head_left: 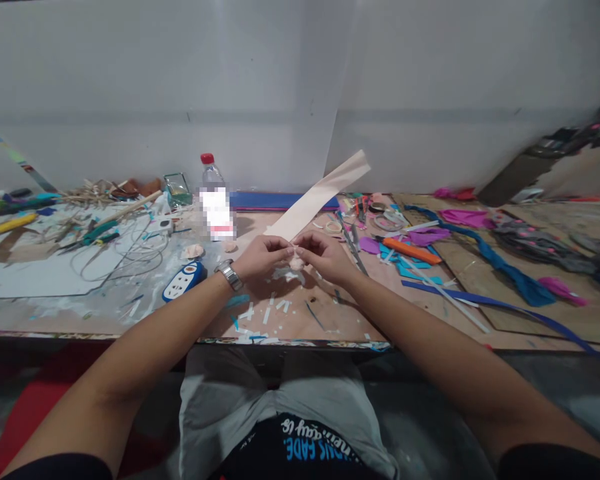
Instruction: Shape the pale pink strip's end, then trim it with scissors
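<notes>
Over the middle of the bench, both hands meet at a long pale peach strip of what looks like crepe paper [320, 195]. The strip slants up and away to the right from the fingers, and a small gathered peach bunch hangs below them. My left hand [267, 259], with a watch at the wrist, pinches the near end of the strip. Opposite it, my right hand [327, 257] pinches the same gathered end, fingertips almost touching the left ones. Two small peach paper rosettes lie to the left, one rosette [193, 251] beside a blue-and-white oval object [183, 281].
A red-capped bottle [215, 200] stands behind my left hand. Paper scraps [267, 310] litter the near edge. At right lie an orange utility knife [411, 251], a blue paper strip [500, 260] and magenta paper. Pliers [100, 240], sticks and a cable are at left.
</notes>
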`<move>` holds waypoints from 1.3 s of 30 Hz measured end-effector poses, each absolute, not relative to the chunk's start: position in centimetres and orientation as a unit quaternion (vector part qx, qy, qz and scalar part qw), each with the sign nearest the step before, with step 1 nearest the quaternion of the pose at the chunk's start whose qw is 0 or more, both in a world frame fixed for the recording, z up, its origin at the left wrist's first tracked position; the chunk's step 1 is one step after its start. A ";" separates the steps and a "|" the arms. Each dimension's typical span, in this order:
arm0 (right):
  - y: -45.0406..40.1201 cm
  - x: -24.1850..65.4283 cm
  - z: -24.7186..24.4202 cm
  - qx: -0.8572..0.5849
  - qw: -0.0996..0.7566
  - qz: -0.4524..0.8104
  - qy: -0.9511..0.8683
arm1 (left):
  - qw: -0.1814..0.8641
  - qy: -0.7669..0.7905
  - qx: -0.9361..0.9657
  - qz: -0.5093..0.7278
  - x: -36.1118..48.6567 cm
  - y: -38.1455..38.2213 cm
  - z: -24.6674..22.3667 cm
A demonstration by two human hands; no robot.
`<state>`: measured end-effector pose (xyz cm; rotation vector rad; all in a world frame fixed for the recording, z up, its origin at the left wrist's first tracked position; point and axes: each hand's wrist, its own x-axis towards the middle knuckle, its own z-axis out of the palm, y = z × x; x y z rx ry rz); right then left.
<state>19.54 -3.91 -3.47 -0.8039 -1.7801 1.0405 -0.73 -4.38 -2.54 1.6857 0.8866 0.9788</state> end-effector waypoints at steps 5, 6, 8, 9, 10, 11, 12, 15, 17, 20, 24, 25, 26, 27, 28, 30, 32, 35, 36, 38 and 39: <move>-3.9 19.5 -3.5 -0.326 0.451 0.409 -0.723 | 0.495 0.363 0.682 0.399 -0.7 -4.4 -2.5; -3.9 19.4 -3.4 -0.327 0.451 0.406 -0.725 | 0.496 0.363 0.681 0.399 -0.7 -4.4 -2.5; -4.0 19.4 -3.3 -0.326 0.451 0.403 -0.727 | 0.497 0.360 0.679 0.403 -0.7 -4.3 -2.6; -4.0 19.4 -3.3 -0.326 0.453 0.403 -0.726 | 0.499 0.354 0.677 0.408 -0.7 -4.3 -2.7; -4.0 19.5 -3.2 -0.326 0.456 0.403 -0.724 | 0.504 0.344 0.675 0.415 -0.7 -4.2 -2.7; -4.0 19.5 -3.2 -0.326 0.460 0.403 -0.721 | 0.511 0.330 0.673 0.421 -0.7 -4.2 -2.8; -4.0 19.5 -3.1 -0.326 0.465 0.403 -0.718 | 0.520 0.315 0.671 0.425 -0.7 -4.1 -2.8; -3.9 19.6 -3.1 -0.328 0.481 0.396 -0.710 | 0.536 0.287 0.670 0.426 -0.7 -4.1 -2.9; -3.8 19.6 -3.0 -0.328 0.488 0.390 -0.709 | 0.530 0.293 0.670 0.429 -0.6 -4.1 -2.9; -3.8 19.6 -3.0 -0.330 0.489 0.382 -0.712 | 0.514 0.311 0.673 0.432 -0.6 -4.1 -2.9; -3.8 19.7 -3.1 -0.337 0.488 0.369 -0.716 | 0.482 0.341 0.679 0.437 -0.5 -4.0 -2.9; -3.8 19.7 -3.1 -0.339 0.487 0.366 -0.717 | 0.475 0.345 0.681 0.438 -0.5 -4.0 -3.0; -3.8 19.7 -3.2 -0.341 0.486 0.363 -0.718 | 0.470 0.349 0.682 0.440 -0.5 -3.9 -3.0; -3.8 19.7 -3.2 -0.343 0.485 0.359 -0.720 | 0.466 0.350 0.682 0.441 -0.6 -3.9 -3.0; -3.8 19.7 -3.2 -0.344 0.484 0.356 -0.721 | 0.462 0.352 0.683 0.443 -0.6 -3.9 -3.1; -3.8 19.7 -3.2 -0.345 0.480 0.350 -0.726 | 0.461 0.350 0.681 0.449 -0.6 -3.8 -3.2; -3.8 19.7 -3.1 -0.344 0.476 0.341 -0.734 | 0.466 0.344 0.675 0.457 -0.6 -3.8 -3.3; -3.9 19.8 -2.9 -0.341 0.472 0.333 -0.742 | 0.477 0.333 0.667 0.465 -0.6 -3.8 -3.4; -4.0 19.8 -2.9 -0.339 0.471 0.333 -0.743 | 0.478 0.332 0.668 0.465 -0.5 -3.8 -3.4; -4.0 19.8 -2.9 -0.336 0.472 0.335 -0.743 | 0.474 0.333 0.671 0.463 -0.5 -3.9 -3.3; -4.0 19.8 -2.9 -0.335 0.473 0.338 -0.742 | 0.472 0.334 0.673 0.461 -0.5 -4.0 -3.2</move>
